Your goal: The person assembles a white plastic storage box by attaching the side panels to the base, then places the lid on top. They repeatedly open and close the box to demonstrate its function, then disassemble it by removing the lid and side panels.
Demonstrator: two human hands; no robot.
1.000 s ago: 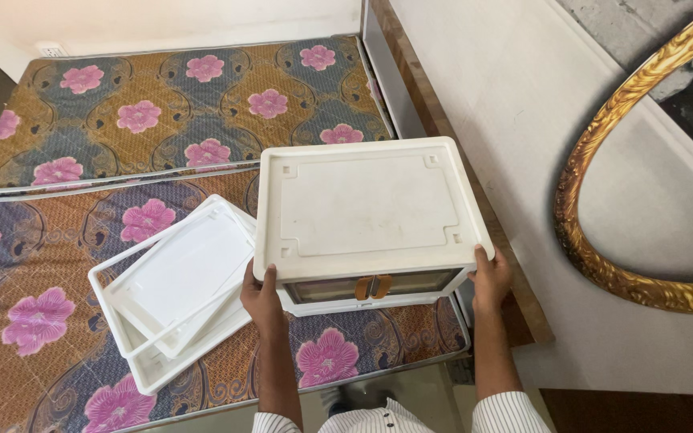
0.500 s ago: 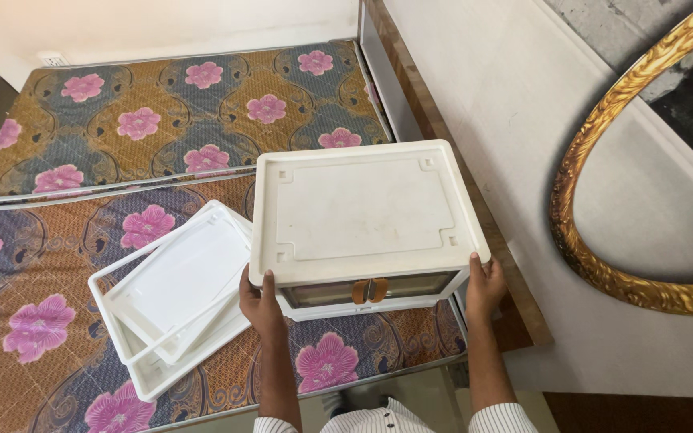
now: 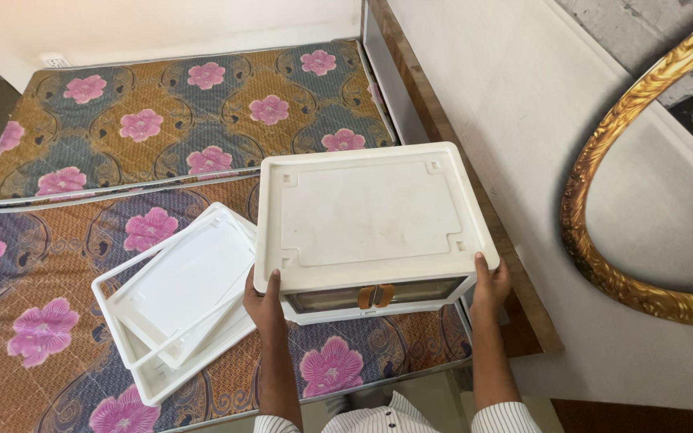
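Flat white panels [image 3: 178,301] lie stacked on the floral mattress [image 3: 34,321]. Left hand [image 3: 264,305] clasps the white storage box [image 3: 369,220] at its near-left corner, fingers curled; right hand [image 3: 488,285] grips the near-right corner, at the mattress's right edge.

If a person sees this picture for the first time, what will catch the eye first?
Probably the white plastic box at the centre, gripped by the left hand and the right hand at its front corners. Next, the flowered mattress beneath, with stacked white trays on it, and the gold frame on the right.
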